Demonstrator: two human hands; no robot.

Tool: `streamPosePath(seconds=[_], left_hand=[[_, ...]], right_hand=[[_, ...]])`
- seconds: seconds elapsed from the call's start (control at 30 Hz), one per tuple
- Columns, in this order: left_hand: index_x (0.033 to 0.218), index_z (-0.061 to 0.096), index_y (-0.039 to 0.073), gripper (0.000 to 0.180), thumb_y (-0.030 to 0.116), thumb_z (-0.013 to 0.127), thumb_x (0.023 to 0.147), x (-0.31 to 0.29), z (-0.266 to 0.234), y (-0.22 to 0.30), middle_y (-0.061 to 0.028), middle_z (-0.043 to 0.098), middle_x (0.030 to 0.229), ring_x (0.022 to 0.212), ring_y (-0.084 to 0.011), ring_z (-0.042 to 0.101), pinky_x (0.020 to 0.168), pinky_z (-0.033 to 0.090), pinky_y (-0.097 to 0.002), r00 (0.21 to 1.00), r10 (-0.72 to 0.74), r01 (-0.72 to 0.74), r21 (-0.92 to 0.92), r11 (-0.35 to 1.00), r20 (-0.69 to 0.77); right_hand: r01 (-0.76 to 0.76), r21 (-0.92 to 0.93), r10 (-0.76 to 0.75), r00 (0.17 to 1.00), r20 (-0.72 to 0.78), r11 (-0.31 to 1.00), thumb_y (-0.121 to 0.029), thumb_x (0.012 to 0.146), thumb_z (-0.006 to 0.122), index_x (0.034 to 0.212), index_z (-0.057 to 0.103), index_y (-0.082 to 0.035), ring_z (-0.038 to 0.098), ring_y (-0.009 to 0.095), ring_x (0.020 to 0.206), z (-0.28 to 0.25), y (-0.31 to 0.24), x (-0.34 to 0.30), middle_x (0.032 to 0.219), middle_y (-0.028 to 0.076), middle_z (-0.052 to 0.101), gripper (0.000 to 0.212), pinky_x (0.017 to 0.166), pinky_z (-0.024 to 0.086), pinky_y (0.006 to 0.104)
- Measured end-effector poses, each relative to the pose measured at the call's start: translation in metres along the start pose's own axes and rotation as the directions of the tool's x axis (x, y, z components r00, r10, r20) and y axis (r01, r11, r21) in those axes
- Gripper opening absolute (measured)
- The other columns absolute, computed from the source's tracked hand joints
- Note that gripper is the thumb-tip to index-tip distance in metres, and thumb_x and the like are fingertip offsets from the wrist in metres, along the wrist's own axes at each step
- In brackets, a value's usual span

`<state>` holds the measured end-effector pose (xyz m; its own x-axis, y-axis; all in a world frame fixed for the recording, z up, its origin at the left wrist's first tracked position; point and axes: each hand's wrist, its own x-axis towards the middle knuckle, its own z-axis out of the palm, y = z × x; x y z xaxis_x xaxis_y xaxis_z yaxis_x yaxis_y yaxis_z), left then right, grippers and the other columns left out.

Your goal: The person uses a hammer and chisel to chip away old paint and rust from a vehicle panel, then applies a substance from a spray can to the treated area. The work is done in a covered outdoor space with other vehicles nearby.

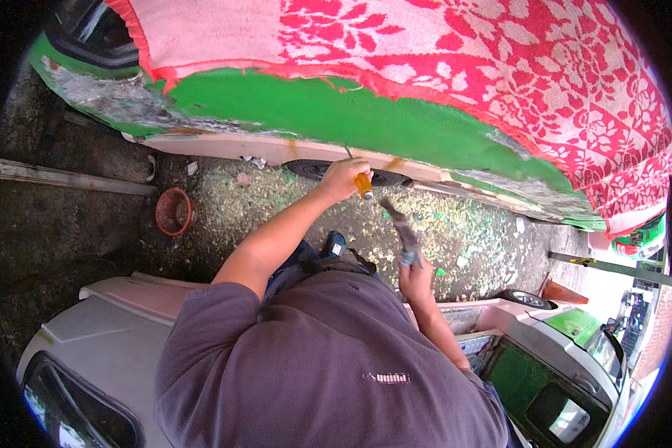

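- Orange-handled chisel point(364, 184) sits clamped in our left hand point(342, 178), fingers wrapped round the handle; its tip, as far as we can see, meets the lower edge of the green car panel point(313, 112) just above the hand.
- We read the chisel's long axis as running from the handle butt at lower right up and left toward the panel edge.
- Hammer point(403, 231) is gripped in our right hand point(414, 278), fist closed on the handle; its head points up-left at the chisel butt, near but apart.
- Right hand lies below and to the right of the left; the chisel butt lies up-left from the hammer grip.
- Hard to make out: the chisel blade, mostly hidden by the left hand and the panel rim; the hammer head is blurred.
- Red patterned cloth point(500, 60) covers the panel's upper part.
- Paint flakes litter the ground point(276, 201).
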<state>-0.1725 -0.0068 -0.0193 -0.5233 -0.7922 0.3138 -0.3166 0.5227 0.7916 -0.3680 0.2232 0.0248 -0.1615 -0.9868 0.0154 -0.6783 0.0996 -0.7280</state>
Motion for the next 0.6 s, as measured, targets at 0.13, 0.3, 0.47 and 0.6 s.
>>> streamPosePath(seconds=[0.13,0.3,0.47,0.6], left_hand=[[0.075,0.05,0.005,0.024,0.015,0.067,0.088,0.001,0.002,-0.005,-0.0107,0.057,0.075,0.07,-0.0324,0.059,0.062,0.046,-0.0397,0.996,0.078,-0.08,0.036,0.996,0.047],[0.075,0.049,0.003,0.025,0.013,0.068,0.086,0.003,0.002,-0.003,-0.0113,0.056,0.072,0.068,-0.0299,0.059,0.062,0.046,-0.0382,0.998,-0.025,0.021,-0.054,0.998,-0.06],[0.074,0.049,0.003,0.025,0.012,0.07,0.084,0.002,0.002,0.002,-0.0111,0.055,0.072,0.066,-0.0298,0.059,0.061,0.046,-0.0382,0.997,0.012,-0.015,-0.038,0.999,-0.073],[0.075,0.049,0.004,0.025,0.012,0.071,0.084,0.0,0.002,0.011,-0.0114,0.054,0.071,0.067,-0.0321,0.058,0.059,0.045,-0.0397,0.998,0.051,-0.051,0.009,0.999,-0.033]], right_hand=[[-0.046,-0.129,0.059,0.993,0.099,0.991,-0.017,0.085,0.064,0.094,0.054,0.0,0.061,0.047,0.066,0.006,-0.001,0.019,0.068,0.025,0.061,0.022,0.057,0.047,0.0528],[-0.026,-0.036,0.027,0.998,0.048,0.999,-0.017,0.086,0.063,0.096,0.053,0.002,0.061,0.047,0.065,-0.011,-0.017,0.014,0.067,0.025,0.061,0.023,0.057,0.048,0.0524],[-0.138,-0.139,0.153,0.983,0.097,0.981,-0.019,0.089,0.064,0.09,0.054,0.001,0.061,0.047,0.066,-0.01,-0.012,0.016,0.067,0.026,0.06,0.023,0.057,0.045,0.0531],[-0.109,0.023,0.108,0.993,0.042,0.994,-0.019,0.089,0.063,0.091,0.057,0.002,0.061,0.044,0.065,-0.028,-0.036,0.011,0.065,0.023,0.058,0.022,0.057,0.046,0.0485]])
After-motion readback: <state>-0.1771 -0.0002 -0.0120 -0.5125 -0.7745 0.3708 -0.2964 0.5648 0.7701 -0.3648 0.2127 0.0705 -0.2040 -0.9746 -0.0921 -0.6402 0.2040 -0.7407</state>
